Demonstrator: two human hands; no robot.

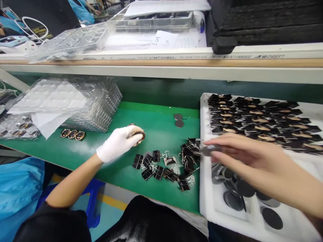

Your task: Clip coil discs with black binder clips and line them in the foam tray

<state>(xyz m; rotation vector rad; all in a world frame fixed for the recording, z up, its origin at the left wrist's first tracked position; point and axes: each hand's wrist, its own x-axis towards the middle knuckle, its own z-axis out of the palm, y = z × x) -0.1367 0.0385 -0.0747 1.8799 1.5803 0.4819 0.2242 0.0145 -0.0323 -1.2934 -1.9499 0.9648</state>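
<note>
My left hand (118, 142), in a white glove, rests on the green desk (153, 124) near its middle, and its fingers (135, 131) are curled narrow around a small copper-coloured coil (138, 135) that peeks out at the fingertips. Three more of these coils (72, 134) lie in a row toward the desk's left edge, well apart from the hand, just in front of a stack of clear plastic trays (101, 101).

My right hand (242, 156) is bare and hangs over the left rim of the white foam tray (205, 188) at the desk's right edge. Its fingers (214, 148) pinch a thin dark disc (208, 150); the picture is blurred there, so I cannot tell more of it. Below the hand, more dark discs (242, 190) lie in the tray's near pockets, and the tray's far part holds rows of clipped assemblies (259, 121).

Between my two hands, a loose heap of black binder clips (166, 166) lies near the desk's front edge, the closest ones just beside the right fingertips. Two dark discs (178, 120) lie toward the desk's back edge.
</note>
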